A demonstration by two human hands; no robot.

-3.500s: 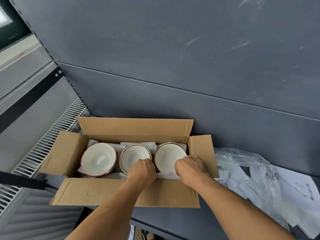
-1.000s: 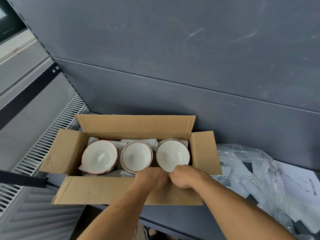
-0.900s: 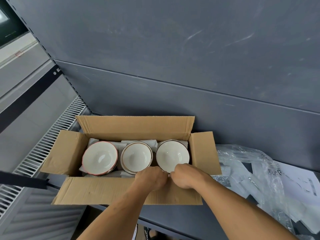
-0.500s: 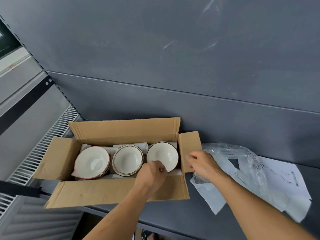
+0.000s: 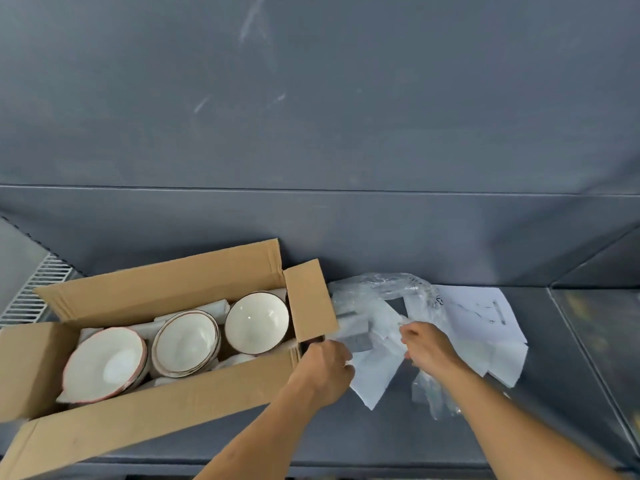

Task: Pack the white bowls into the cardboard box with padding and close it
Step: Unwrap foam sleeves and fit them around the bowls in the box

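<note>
The open cardboard box [image 5: 156, 420] lies at the left with all flaps spread. Inside stand three white bowls in a row: a red-rimmed one [image 5: 104, 365], a middle stack [image 5: 185, 342] and a dark-rimmed one [image 5: 256, 322], with white foam padding [image 5: 214, 308] tucked behind and under them. My left hand [image 5: 325, 362] is curled just outside the box's right end, at the left edge of a white padding sheet [image 5: 372, 375]. My right hand [image 5: 426, 344] pinches the same sheet's upper right part, in the pile beside the box.
A crumpled clear plastic bag [image 5: 381, 289] and a printed paper sheet [image 5: 478, 313] lie right of the box on the dark grey shelf [image 5: 346, 438]. The shelf's back wall rises close behind. A white wire grille [image 5: 38, 289] shows at far left.
Both hands have left the bowls in the box and moved right to the pile of sheets. The view has swung right, so the box now sits lower left.
</note>
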